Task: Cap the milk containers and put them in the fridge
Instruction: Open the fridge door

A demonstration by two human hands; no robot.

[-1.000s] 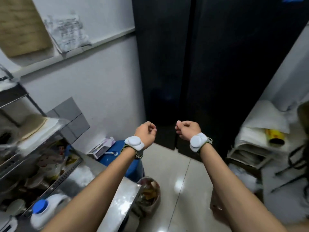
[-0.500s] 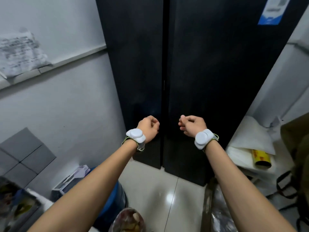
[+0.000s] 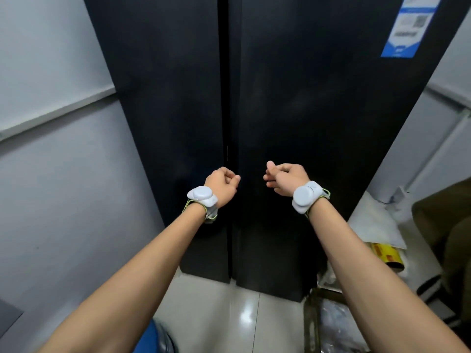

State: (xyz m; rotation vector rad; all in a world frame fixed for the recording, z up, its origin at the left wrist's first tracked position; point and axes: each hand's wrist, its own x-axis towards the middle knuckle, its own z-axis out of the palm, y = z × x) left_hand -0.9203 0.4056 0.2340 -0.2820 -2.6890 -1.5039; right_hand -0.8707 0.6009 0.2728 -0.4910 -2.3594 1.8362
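Note:
A tall black two-door fridge (image 3: 293, 110) fills the middle of the view, both doors closed, with the seam between them running down the centre. My left hand (image 3: 221, 184) is raised just left of that seam, fingers curled into a fist and holding nothing. On the other side of the seam, my right hand (image 3: 285, 178) is at the same height, its fingers also curled, thumb up, holding nothing. Neither hand visibly touches the doors. White sensor bands sit on both wrists. No milk container is in view.
A grey wall (image 3: 63, 149) stands close on the left. A blue-and-white sticker (image 3: 407, 26) is on the right door. Right of the fridge lie white bags (image 3: 374, 225), a yellow roll (image 3: 387, 256) and a dark chair. A blue bin (image 3: 150, 337) is at the bottom.
The view has swung right and closer to the fridge; the steel counter with the blue-capped milk jug has left the view. Both hands stay raised and curled, now nearer the door seam.

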